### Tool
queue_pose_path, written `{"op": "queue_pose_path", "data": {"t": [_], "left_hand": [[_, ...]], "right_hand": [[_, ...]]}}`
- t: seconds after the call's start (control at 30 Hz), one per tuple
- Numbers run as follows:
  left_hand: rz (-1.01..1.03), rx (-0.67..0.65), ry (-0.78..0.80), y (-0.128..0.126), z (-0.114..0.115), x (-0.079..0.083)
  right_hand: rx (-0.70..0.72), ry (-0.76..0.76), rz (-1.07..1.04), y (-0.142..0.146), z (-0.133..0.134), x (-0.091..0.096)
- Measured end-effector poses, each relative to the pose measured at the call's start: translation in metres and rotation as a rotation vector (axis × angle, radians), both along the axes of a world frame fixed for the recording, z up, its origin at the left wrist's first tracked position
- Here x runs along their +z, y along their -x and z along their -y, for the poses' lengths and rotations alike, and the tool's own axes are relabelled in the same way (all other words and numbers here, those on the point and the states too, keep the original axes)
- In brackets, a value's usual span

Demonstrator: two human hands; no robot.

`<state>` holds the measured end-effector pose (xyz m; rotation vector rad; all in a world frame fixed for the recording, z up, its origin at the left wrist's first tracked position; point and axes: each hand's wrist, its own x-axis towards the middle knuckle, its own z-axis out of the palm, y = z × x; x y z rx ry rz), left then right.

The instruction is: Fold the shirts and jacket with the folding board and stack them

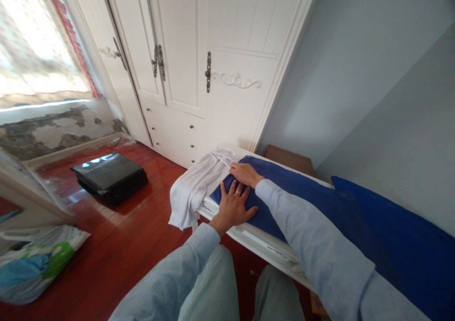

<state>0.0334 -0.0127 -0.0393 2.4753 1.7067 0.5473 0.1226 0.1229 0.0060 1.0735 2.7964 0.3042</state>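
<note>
A blue cloth garment (305,188) lies spread along the white table (256,238) in front of me. My left hand (234,207) rests flat on its left end, fingers spread, with a ring on one finger. Just beyond, my right hand (247,173) has its fingers bent and pressed together at the cloth's far left edge. What sits between those fingertips is too small to make out, though they appear to pinch the blue fabric. A white cloth (194,186) is draped over the table's left end, close to both hands.
Behind the table stands a white wardrobe (185,51) with dark handles. A brown box (289,159) sits by the wall. On the red wooden floor (124,245) lie a black ridged case (110,176) and a plastic bag (39,264). More blue fabric (401,226) extends right.
</note>
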Motion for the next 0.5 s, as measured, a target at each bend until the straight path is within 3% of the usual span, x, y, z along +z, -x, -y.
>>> {"op": "queue_pose_path", "data": {"t": [0.5], "left_hand": [[-0.006,0.003,-0.015,-0.001,-0.001,-0.004]], "right_hand": [[-0.089,-0.019,-0.138,-0.001,0.004,-0.015]]}}
